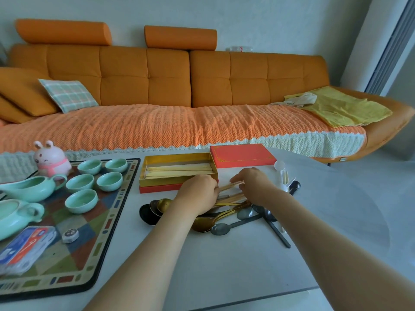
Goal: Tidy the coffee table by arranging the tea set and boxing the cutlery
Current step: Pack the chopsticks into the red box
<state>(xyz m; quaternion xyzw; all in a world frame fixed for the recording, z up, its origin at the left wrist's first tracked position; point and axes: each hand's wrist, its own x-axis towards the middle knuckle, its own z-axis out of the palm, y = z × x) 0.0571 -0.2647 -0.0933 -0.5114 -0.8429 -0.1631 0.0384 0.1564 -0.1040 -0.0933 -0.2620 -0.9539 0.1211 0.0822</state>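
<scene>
A gold-lined box (155, 179) with a red base lies open on the white table, with several pale chopsticks (179, 170) inside. Its red lid (242, 154) rests behind it to the right. My left hand (197, 190) and my right hand (253, 184) meet just in front of the box, both closed around a bundle of wooden chopsticks (231, 187). Beneath them lies a heap of gold and dark spoons (215, 218). On the patterned mat (107, 223) at left stand several mint-green cups (82, 200), a pitcher (29, 188) and a teapot (15, 215).
A pink rabbit figure (51, 159) stands at the mat's far edge. A blue-and-red packet (24, 248) and a small round tin (70, 235) lie on the mat. White plastic cutlery (281, 176) stands right of my hands. An orange sofa (170, 90) runs behind the table.
</scene>
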